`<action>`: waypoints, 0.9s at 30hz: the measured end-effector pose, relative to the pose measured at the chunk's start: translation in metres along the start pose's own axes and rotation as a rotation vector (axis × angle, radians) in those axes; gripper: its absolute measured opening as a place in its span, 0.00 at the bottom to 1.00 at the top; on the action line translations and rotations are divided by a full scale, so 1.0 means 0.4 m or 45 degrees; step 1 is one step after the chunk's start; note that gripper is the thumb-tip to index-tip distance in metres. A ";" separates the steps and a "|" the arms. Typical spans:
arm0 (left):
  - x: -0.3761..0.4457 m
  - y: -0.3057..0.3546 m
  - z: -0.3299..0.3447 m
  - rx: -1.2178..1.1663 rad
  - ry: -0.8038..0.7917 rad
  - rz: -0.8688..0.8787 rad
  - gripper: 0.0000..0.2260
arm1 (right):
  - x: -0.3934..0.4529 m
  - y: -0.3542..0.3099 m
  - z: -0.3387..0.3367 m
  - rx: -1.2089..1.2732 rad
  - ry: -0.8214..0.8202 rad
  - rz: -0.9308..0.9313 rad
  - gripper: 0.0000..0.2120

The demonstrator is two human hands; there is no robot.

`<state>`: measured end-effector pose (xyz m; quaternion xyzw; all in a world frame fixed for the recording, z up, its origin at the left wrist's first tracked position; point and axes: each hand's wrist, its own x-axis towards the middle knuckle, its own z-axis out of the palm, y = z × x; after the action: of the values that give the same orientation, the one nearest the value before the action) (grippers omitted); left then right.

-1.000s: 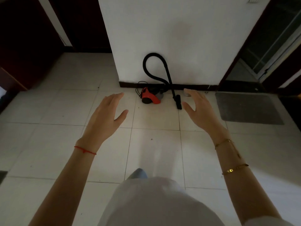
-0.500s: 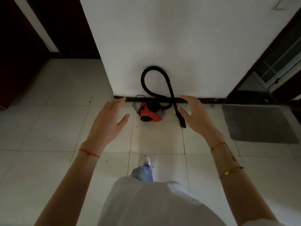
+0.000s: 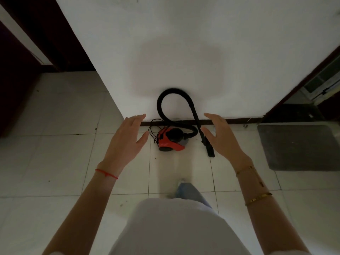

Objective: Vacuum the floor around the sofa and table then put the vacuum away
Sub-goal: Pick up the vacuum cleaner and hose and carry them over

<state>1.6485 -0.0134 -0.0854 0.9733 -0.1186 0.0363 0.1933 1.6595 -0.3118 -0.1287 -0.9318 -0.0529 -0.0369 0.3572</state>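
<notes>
Both hands – left hand (image 3: 127, 138), right hand (image 3: 220, 138) – spread, empty | vacuum (image 3: 171, 138) at 12 o'clock by wall, closer than a second ago | approach nearly done – pickup next

both arms stretched out front, left hand (image 3: 127, 137) and right hand (image 3: 221, 138) empty, fingers relaxed and straight, palms facing inward

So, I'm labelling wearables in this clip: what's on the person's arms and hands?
Both forearms are bare, no sleeves or gloves. The left hand has a thin red string bracelet at the wrist. The right hand has a thin gold chain at the wrist and a gold bangle further up the forearm.
</notes>
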 end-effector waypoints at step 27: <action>0.490 -0.430 0.948 0.014 -0.254 -0.185 0.21 | 0.476 0.714 0.611 -0.109 -0.112 0.154 0.43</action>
<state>1.8899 -0.0474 -0.4757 0.9791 -0.0664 -0.0743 0.1773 1.8915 -0.3455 -0.4786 -0.9484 -0.0106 0.0236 0.3160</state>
